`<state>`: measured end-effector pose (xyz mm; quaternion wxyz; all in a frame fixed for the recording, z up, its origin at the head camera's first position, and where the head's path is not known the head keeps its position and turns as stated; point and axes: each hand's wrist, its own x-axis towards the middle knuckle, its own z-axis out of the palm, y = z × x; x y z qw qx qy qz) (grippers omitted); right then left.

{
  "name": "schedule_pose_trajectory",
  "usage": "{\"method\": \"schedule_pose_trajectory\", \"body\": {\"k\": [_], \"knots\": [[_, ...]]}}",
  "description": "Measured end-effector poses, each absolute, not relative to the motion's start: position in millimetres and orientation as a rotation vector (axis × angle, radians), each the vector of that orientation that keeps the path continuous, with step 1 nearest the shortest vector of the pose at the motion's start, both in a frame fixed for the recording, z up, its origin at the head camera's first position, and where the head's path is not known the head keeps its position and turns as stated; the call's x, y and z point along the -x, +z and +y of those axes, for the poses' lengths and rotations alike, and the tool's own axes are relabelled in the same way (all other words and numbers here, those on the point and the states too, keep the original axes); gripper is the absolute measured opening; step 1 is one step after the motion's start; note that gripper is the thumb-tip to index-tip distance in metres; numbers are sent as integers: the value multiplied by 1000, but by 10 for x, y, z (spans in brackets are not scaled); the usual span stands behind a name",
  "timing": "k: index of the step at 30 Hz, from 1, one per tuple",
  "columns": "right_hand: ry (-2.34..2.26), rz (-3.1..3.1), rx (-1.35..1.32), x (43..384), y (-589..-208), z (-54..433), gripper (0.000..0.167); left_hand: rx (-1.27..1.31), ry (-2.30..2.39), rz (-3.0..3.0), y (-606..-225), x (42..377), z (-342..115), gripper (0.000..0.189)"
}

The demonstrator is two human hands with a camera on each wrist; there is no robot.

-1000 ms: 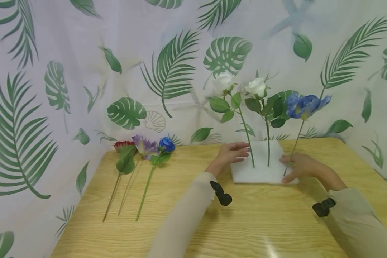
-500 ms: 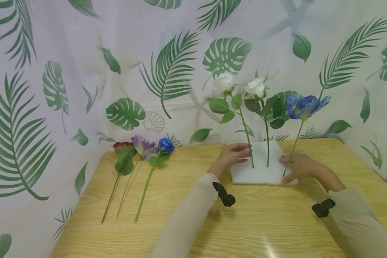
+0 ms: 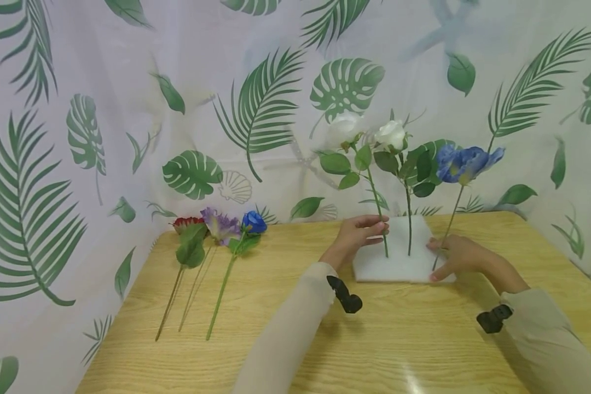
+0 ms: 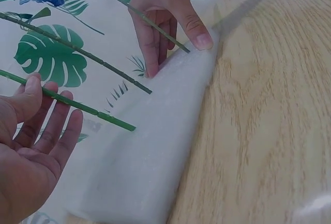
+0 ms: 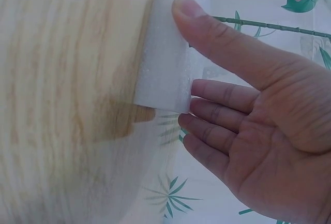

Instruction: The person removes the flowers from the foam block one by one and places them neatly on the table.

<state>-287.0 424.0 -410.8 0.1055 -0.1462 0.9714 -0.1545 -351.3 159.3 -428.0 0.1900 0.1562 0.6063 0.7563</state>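
Note:
A white foam block [image 3: 394, 271] lies on the table with three artificial flowers standing in it. At its left is a white rose [image 3: 346, 129], whose green stem my left hand [image 3: 357, 235] pinches between thumb and index finger, low above the foam; the other fingers spread behind the stem in the left wrist view. A second white rose [image 3: 391, 134] rises from the middle. The blue-purple flower [image 3: 465, 164] leans right at the right end. My right hand [image 3: 465, 256] holds that end of the foam, thumb on top in the right wrist view, fingertips against its side.
Left on the wooden table [image 3: 276, 284] lie a red flower [image 3: 189, 223], a purple flower [image 3: 221, 225] and a blue rose [image 3: 254, 221], stems toward me. A leaf-print curtain [image 3: 276, 180] hangs right behind the table.
My left hand has moved slightly right and its fingers have closed on the left white rose's stem. That rose's bloom has shifted a little. The right hand has stayed at the foam.

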Motion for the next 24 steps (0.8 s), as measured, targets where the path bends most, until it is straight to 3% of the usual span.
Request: {"method": "schedule_pose_trajectory", "body": {"k": [11, 24], "knots": [[-479, 2828, 396, 2860, -4104, 4216, 95, -399, 2149, 1695, -4281, 3548, 1605, 22], [-467, 2844, 424, 2876, -4117, 4246, 94, -527, 2046, 1760, -4173, 3549, 1553, 21]]}}
